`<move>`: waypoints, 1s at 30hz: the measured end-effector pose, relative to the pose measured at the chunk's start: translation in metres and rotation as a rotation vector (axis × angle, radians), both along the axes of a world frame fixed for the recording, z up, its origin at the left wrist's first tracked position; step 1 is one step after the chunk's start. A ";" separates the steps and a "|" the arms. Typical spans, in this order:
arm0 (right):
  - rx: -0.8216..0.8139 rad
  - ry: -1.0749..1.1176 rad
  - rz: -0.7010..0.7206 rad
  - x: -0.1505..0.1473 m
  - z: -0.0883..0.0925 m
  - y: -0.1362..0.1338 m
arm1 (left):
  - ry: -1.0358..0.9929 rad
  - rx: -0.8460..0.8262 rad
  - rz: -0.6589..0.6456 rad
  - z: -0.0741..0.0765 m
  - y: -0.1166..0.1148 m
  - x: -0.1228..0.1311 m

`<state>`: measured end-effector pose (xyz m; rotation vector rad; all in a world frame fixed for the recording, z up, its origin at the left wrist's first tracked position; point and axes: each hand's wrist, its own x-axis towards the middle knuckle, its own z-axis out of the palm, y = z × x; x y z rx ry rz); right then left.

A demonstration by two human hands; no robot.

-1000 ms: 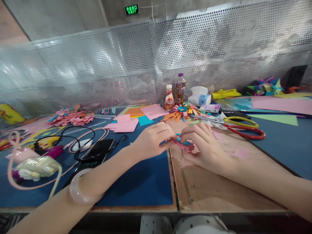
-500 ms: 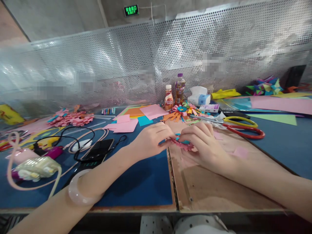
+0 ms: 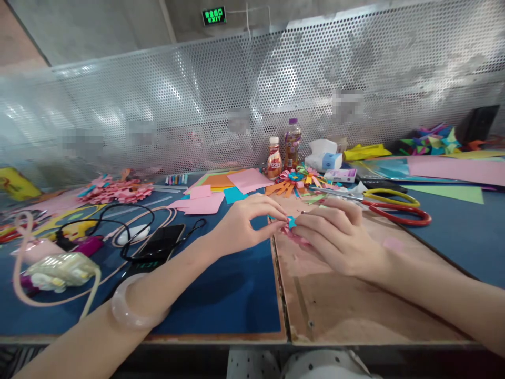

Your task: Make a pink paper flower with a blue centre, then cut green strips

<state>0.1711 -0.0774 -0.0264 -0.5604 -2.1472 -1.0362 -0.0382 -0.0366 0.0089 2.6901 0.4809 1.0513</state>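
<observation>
Between my two hands is a small pink and blue paper flower (image 3: 292, 223), partly covered by my fingers. My left hand (image 3: 248, 221) pinches its left edge between thumb and fingertips. From the right, my right hand (image 3: 339, 234) has its fingers closed around the other side of it. The flower is held just above the bare wooden part of the tabletop (image 3: 335, 310). Behind my hands lies a pile of colourful paper-strip flowers (image 3: 294, 179). Scissors with red and yellow handles (image 3: 396, 205) rest beyond my right hand.
Coloured paper sheets (image 3: 205, 202) and a heap of pink paper flowers (image 3: 118, 192) lie to the left. A phone (image 3: 161, 242), black cable and clear bag (image 3: 59, 271) are nearer. Two drink bottles (image 3: 292, 145) and a tissue pack (image 3: 323, 158) stand before the perforated metal screen (image 3: 213, 105).
My left thumb and fingers have shifted on the flower, with a wider gap behind the pinch. My right hand has turned slightly, and more of the blue paper shows.
</observation>
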 end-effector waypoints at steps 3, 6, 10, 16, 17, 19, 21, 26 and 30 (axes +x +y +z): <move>0.002 0.010 -0.025 0.001 -0.001 0.002 | -0.011 0.014 0.013 0.000 0.000 0.000; 0.005 0.008 -0.025 0.003 -0.003 0.005 | -0.003 0.005 0.005 0.000 0.000 0.001; 0.026 0.001 -0.018 0.005 -0.003 0.006 | -0.012 -0.090 0.002 -0.001 0.001 0.000; 0.075 -0.048 0.029 0.005 -0.002 0.003 | 0.018 -0.370 -0.020 0.000 0.003 -0.002; 0.083 -0.059 0.032 0.005 -0.002 0.003 | 0.022 -0.395 -0.024 0.000 0.004 -0.003; 0.093 -0.070 0.034 0.006 -0.003 0.003 | 0.029 -0.430 -0.030 -0.001 0.004 -0.003; 0.087 -0.073 0.032 0.006 -0.003 0.003 | 0.034 -0.451 -0.033 -0.001 0.004 -0.003; -0.093 0.027 -0.010 0.006 -0.004 0.007 | 0.042 -0.484 -0.035 -0.002 0.004 -0.002; -0.161 0.035 -0.012 0.007 -0.004 0.008 | 0.059 -0.481 -0.030 -0.004 0.005 -0.002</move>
